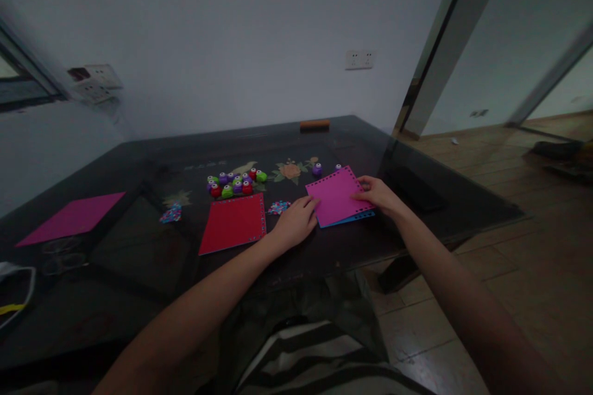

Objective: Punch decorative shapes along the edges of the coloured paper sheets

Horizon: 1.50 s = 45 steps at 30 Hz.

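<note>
Okay, so we've got one pink hole-punched sheet over one blue sheet near the counter's front edge. Our right hand has its fingers clamped on the pink; our left hand touches its other side, can't tell if gripping. Also one flat red sheet, two piles of tiny bits, two rounded purple figures behind.

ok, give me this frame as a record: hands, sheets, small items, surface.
left hand: at left edge of pink punched sheet
right hand: grips that sheet's right edge
under it: blue punched sheet, edge showing
other sheets: red punched sheet; second pink sheet, far left
eyed figures: red, green, purple; most clustered beyond red sheet
multicolored piles: two, flanking red sheet
surface: dark table, flower print
</note>
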### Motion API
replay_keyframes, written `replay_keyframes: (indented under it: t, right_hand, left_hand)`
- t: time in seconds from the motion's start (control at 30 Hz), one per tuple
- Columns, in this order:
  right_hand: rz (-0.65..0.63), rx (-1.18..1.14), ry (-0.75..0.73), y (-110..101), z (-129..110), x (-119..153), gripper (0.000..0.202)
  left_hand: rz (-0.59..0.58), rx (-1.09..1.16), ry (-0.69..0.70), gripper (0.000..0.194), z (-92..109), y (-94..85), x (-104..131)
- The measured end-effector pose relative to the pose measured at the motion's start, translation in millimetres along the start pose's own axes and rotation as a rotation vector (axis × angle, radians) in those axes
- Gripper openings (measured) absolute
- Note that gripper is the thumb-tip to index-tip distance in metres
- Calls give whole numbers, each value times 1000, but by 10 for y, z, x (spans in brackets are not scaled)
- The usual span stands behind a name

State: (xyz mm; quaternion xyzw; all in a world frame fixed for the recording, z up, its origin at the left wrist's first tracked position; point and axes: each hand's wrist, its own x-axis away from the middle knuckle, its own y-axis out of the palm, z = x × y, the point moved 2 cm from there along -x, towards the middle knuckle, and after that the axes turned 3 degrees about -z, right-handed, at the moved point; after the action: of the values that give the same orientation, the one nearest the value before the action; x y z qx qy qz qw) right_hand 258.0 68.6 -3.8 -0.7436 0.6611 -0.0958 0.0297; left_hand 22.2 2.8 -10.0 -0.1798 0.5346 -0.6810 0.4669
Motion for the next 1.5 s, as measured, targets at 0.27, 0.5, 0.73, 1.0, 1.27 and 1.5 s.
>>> replay_keyframes:
  t: [0.27, 0.5, 0.73, 1.0, 1.27, 1.5]
  right_hand:
    - [-47, 115, 26, 10, -22, 27, 41]
    - [-70, 115, 25, 3, 5, 8, 41]
    - [-80, 128, 38, 1, 6, 12, 43]
    - [-83, 126, 48, 7, -16, 24, 42]
    - [-93, 119, 41, 12, -24, 35, 41]
    - [-107, 101, 50, 19, -47, 54, 42]
  left_hand:
    - [-37, -126, 5, 41, 35, 15, 10]
    - [-50, -134, 16, 40, 41, 17, 14]
    - [-49, -150, 41, 39, 44, 27, 22]
    - [-67, -186, 31, 40, 55, 33, 11]
    - [-78, -193, 33, 41, 37, 47, 8]
    - [-74, -199, 27, 41, 50, 32, 15]
